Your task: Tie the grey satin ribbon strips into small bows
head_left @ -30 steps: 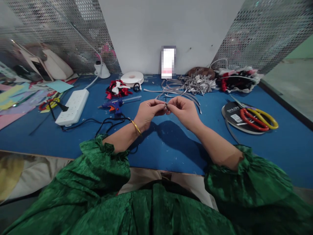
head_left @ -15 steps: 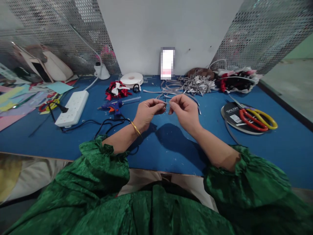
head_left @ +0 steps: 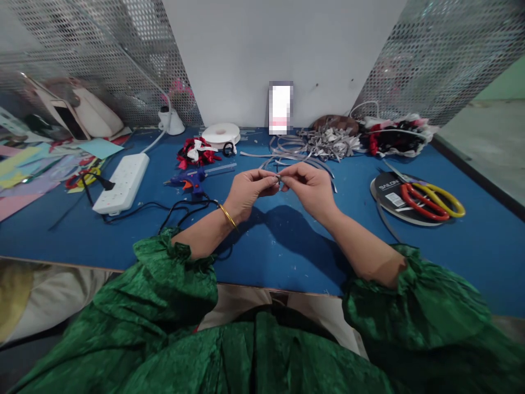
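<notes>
Above the middle of the blue table, my left hand (head_left: 249, 191) pinches a small dark piece (head_left: 279, 178) between thumb and forefinger. The fingertips of my right hand (head_left: 309, 189) are pinched together at the other side of that piece, close to the left fingertips. The piece is mostly covered by fingers, so its shape cannot be made out. Behind the hands lie loose grey ribbon strips (head_left: 287, 146) and a heap of grey ribbon bows (head_left: 334, 143). A blue glue gun (head_left: 192, 179) rests left of my left hand.
Scissors (head_left: 426, 200) lie on a black ribbon spool (head_left: 389, 186) at right. At left are a white power strip (head_left: 123, 183), black cable, red and white bows (head_left: 197, 151) and a white spool (head_left: 220, 133). A phone (head_left: 280, 109) leans on the back panel.
My right hand has moved slightly left and down, closing the gap to my left fingertips. My left hand has barely moved.
</notes>
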Demonstrator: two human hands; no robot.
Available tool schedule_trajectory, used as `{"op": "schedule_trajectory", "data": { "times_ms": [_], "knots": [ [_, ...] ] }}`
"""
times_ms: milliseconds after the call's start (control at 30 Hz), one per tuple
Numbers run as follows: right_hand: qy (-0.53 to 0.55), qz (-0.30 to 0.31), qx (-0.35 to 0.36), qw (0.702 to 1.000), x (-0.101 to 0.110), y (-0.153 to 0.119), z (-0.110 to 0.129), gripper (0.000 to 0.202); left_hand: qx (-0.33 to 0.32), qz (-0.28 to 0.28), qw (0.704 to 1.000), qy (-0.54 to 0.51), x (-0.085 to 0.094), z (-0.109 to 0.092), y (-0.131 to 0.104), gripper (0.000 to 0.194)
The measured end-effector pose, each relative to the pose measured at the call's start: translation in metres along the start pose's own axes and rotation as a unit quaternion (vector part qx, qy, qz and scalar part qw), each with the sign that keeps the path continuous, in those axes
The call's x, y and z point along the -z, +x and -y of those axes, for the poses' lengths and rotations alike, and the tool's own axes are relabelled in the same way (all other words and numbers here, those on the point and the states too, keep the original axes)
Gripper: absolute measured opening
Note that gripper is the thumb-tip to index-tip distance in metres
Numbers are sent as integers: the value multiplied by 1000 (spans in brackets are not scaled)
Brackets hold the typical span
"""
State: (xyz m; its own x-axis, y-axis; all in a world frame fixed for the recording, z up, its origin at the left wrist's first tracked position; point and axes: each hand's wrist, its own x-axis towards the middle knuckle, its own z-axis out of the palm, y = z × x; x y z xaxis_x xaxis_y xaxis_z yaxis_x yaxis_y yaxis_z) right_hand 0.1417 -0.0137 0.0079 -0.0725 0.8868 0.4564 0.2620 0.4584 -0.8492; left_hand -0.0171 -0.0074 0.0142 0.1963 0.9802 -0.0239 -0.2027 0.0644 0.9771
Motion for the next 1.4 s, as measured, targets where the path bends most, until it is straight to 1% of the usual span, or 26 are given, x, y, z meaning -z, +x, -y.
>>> {"op": "schedule_trajectory", "data": {
  "times_ms": [133,233,300,433,533,600,667,800,900,1000,1100,1200,1333,1400],
  "knots": [
    [-125,-11,84,989,2,-2,4,12,21,8,1000,-10,0,1,0,27],
    [-158,-20,112,981,2,-3,7,13,32,10,999,-19,1,1,-1,27],
    [-147,-35,105,983,2,-3,7,13,38,13,999,-19,1,-1,-1,27],
    [-101,-59,51,992,1,-2,6,12,56,33,998,-15,2,-4,-1,26],
    [-69,-55,10,996,1,-1,4,11,61,58,996,-19,4,-6,0,30],
    [-48,-51,-5,998,1,0,3,9,64,75,995,-20,5,-6,1,35],
    [-38,-52,-11,998,0,0,2,7,71,90,993,-20,6,-7,1,38],
    [-52,-68,-8,996,-2,-2,2,7,77,116,990,-22,7,-11,0,46],
    [-62,-74,-2,995,-3,-2,2,7,80,121,989,-26,7,-12,0,50],
    [-57,-60,13,997,-1,-1,3,8,101,105,988,-45,7,-11,0,40],
    [-83,-43,57,994,3,1,4,10,123,88,987,-51,6,-8,0,28],
    [-104,-15,88,991,7,3,6,9,128,75,988,-39,5,-7,0,24],
    [-103,42,64,992,10,3,7,8,139,58,988,-39,5,-8,0,20],
    [-111,53,56,991,9,2,6,7,145,51,987,-41,5,-8,0,18]
  ]
}}
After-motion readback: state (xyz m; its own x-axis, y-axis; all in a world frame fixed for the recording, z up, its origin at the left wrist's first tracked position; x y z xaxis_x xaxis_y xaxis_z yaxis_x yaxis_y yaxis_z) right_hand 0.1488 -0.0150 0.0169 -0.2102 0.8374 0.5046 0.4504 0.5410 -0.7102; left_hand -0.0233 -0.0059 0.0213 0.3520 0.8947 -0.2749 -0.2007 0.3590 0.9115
